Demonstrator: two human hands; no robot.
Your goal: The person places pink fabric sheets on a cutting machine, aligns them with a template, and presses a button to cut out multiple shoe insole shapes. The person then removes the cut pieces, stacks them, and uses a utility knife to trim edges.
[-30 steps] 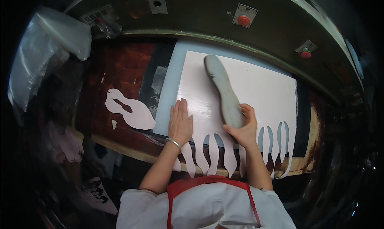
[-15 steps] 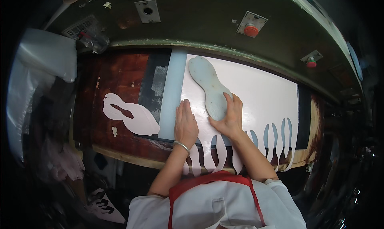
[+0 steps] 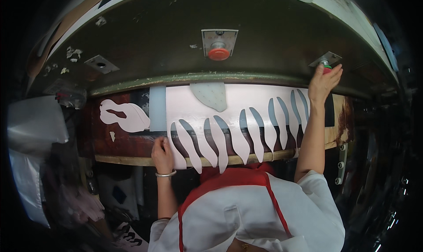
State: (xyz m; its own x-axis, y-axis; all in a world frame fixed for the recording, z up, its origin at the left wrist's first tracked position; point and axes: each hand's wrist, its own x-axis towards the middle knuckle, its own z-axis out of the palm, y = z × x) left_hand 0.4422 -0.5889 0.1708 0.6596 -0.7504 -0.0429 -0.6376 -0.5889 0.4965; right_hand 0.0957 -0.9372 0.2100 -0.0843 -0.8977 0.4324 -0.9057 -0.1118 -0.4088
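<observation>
1. Sheet point(image 3: 246, 106), pale pink with sole-shaped cutouts, lies flat on the press bed, its scalloped edge overhanging the front.
2. Left hand point(image 3: 162, 155) pins its corner, fingers together and flat, probably steadying it.
3. Right hand point(image 3: 324, 82) reaches up, fingertips closed on a green-and-red button point(image 3: 326, 68).
4. Red round button point(image 3: 219, 53) sits on a grey square plate, centre.

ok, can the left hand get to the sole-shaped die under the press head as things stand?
Probably yes. The left hand rests on the near edge of the pale sheet, and the die lies further back with only flat sheet between. The press head overhangs the die's far part, so only its near end shows.
</observation>
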